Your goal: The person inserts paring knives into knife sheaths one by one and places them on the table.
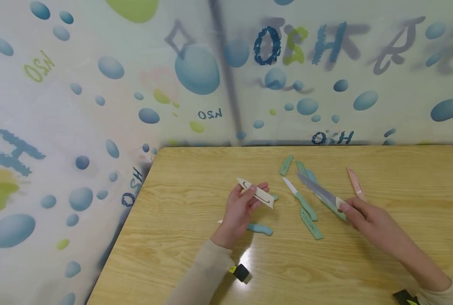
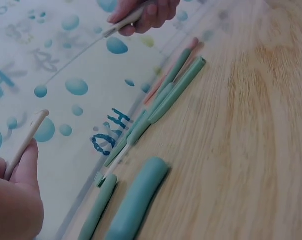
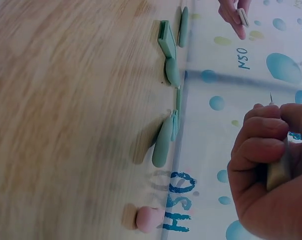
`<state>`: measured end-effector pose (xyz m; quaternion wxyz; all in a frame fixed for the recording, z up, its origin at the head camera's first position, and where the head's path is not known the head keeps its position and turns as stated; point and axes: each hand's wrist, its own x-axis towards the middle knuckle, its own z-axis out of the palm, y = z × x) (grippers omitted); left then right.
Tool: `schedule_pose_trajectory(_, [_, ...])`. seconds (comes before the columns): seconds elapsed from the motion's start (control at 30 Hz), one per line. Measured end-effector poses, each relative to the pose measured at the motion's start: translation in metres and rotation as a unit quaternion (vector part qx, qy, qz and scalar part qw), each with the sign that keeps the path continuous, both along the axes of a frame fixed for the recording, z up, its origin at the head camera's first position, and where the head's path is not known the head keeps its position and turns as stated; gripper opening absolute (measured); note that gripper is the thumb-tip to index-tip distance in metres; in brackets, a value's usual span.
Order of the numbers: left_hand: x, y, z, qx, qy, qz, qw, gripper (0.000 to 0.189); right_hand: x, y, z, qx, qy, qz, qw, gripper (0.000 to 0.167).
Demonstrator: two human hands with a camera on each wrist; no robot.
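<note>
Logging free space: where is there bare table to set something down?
In the head view: left of the left hand, right of the pink piece, and between the forearms below the lowest green sheath. Crowded: left of the right hand, around the green handles.

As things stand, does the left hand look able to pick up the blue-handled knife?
Probably not straight away: the left hand holds a cream sheath, so it would likely need freeing first. Otherwise the way looks free: the blue-handled knife lies close by on the table.
</note>
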<state>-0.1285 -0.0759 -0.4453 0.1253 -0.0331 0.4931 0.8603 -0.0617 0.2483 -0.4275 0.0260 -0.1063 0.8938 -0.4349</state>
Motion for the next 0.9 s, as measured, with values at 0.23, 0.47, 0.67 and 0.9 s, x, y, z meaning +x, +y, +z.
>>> schedule_pose_trajectory(0.23, [0.000, 0.005, -0.001, 0.014, -0.008, 0.002, 0.9999, 0.033, 0.000, -0.004, -0.007, -0.023, 0.004, 0.040, 0.9990, 0.021])
schedule_pose_trajectory(0.47, [0.000, 0.009, -0.001, 0.051, -0.025, 0.021, 0.9982, 0.041, 0.000, -0.010, -0.012, -0.024, 0.034, 0.065, 0.9970, 0.017])
schedule_pose_trajectory(0.67, [-0.001, 0.012, 0.003, 0.068, -0.041, 0.041, 0.9960, 0.043, 0.006, -0.015, -0.010, -0.014, 0.008, 0.082, 0.9965, 0.018])
schedule_pose_trajectory(0.9, [0.000, 0.012, 0.004, 0.071, -0.044, 0.047, 0.9954, 0.044, 0.008, -0.019, -0.011, -0.008, 0.010, 0.085, 0.9963, 0.019])
